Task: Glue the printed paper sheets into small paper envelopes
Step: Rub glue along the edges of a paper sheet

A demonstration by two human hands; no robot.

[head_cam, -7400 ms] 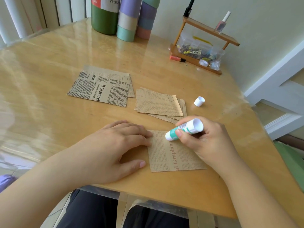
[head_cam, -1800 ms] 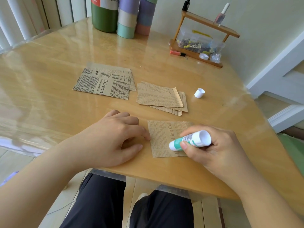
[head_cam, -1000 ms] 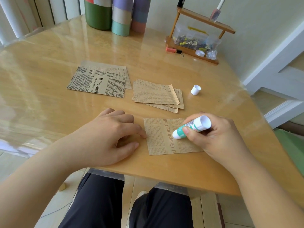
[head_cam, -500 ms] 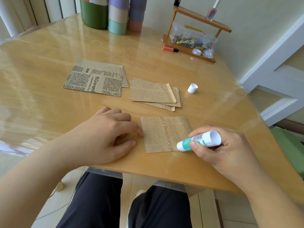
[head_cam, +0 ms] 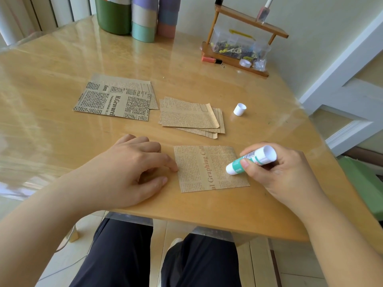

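Observation:
A brown newsprint sheet (head_cam: 205, 168) lies flat near the table's front edge. My left hand (head_cam: 132, 168) rests on the table beside it, a fingertip pressing the sheet's left edge. My right hand (head_cam: 284, 175) grips a green-and-white glue stick (head_cam: 248, 160), its tip touching the sheet near the right edge. The stick's white cap (head_cam: 239, 109) stands farther back on the right. A pile of folded newsprint pieces (head_cam: 190, 117) lies behind the sheet, and a pile of flat printed sheets (head_cam: 114, 100) lies to its left.
The wooden table (head_cam: 51, 125) has a glossy top. Tall cylinders (head_cam: 143, 19) stand at the back. A small wooden rack (head_cam: 238, 48) with clear boxes sits at the back right. The table's front edge is close to the sheet, my legs below.
The glue stick's tip has moved up along the sheet's right side from the lower right corner. My left hand stays on the left edge.

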